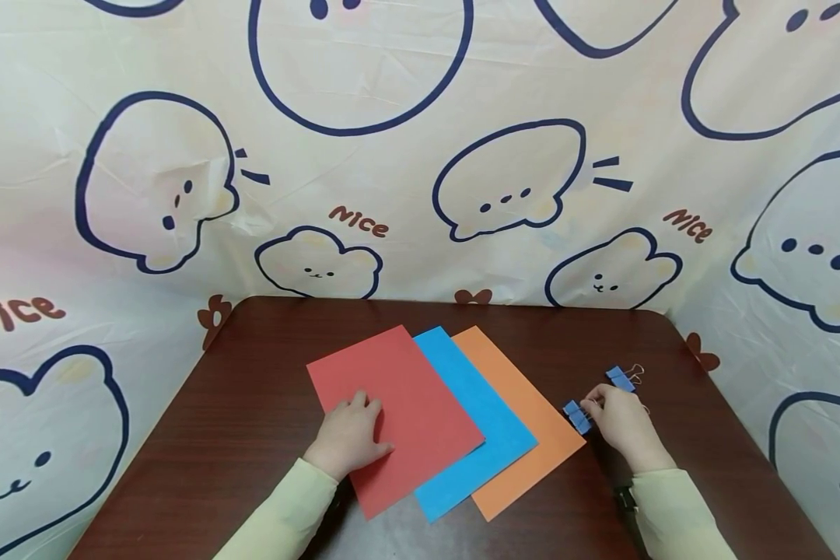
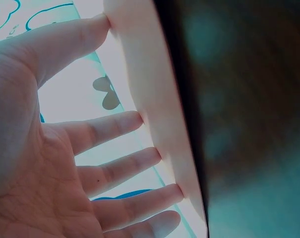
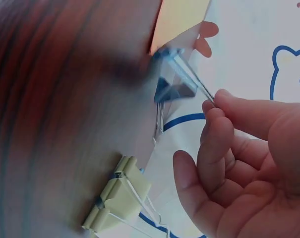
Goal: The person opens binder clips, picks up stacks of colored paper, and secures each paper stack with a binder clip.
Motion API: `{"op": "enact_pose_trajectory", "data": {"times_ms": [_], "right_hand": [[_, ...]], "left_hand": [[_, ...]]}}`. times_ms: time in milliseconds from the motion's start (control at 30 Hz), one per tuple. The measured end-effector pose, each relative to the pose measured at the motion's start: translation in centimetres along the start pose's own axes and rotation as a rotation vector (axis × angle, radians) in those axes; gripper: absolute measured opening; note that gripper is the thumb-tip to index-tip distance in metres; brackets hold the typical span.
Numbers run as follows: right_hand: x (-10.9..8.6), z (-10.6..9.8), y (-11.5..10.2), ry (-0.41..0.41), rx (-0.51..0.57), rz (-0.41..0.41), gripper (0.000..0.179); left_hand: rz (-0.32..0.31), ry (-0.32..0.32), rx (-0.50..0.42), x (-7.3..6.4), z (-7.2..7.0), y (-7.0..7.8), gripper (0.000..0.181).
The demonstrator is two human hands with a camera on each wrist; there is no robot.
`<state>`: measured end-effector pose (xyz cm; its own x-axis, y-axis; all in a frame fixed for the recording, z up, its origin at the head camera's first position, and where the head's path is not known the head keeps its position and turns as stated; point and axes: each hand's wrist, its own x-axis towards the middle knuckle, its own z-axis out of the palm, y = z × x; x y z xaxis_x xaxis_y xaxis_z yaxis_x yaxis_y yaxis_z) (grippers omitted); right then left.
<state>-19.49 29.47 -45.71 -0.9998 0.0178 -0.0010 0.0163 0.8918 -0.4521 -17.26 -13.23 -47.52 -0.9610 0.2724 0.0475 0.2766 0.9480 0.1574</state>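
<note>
A red sheet of paper (image 1: 406, 404) overlaps a blue sheet (image 1: 472, 420), which overlaps an orange sheet (image 1: 518, 435). My left hand (image 1: 350, 435) rests on the red sheet's left part, fingers spread; its fingertips press on the paper in the left wrist view. Beyond the orange sheet's right corner, my right hand (image 1: 619, 420) pinches a wire handle of a blue binder clip (image 1: 577, 418) between thumb and fingertips. The right wrist view shows this handle (image 3: 192, 77) in the pinch. Another blue binder clip (image 1: 621, 379) lies just beyond that hand.
A pale yellow binder clip (image 3: 120, 193) lies on the dark wood table (image 1: 252, 420) in the right wrist view; the right hand seems to cover it in the head view. A cartoon-printed cloth (image 1: 406, 179) hangs behind and beside the table.
</note>
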Motion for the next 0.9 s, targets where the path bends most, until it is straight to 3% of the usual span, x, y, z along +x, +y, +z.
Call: {"op": "enact_pose_trajectory", "data": {"times_ms": [367,633,900], "right_hand": [[-0.5,-0.4,-0.8,0.098,-0.001,-0.055,0.013],[-0.7,-0.4,-1.5,0.241,-0.029,-0.155,0.010],[-0.9,-0.2,-2.0,0.221,0.024,-0.159,0.010]], "left_hand": [[0.003,0.008,0.008,0.0,-0.1,0.1,0.060],[-0.001,0.004,0.005,0.0,-0.1,0.2,0.060],[0.001,0.002,0.000,0.0,0.0,0.1,0.060]]}}
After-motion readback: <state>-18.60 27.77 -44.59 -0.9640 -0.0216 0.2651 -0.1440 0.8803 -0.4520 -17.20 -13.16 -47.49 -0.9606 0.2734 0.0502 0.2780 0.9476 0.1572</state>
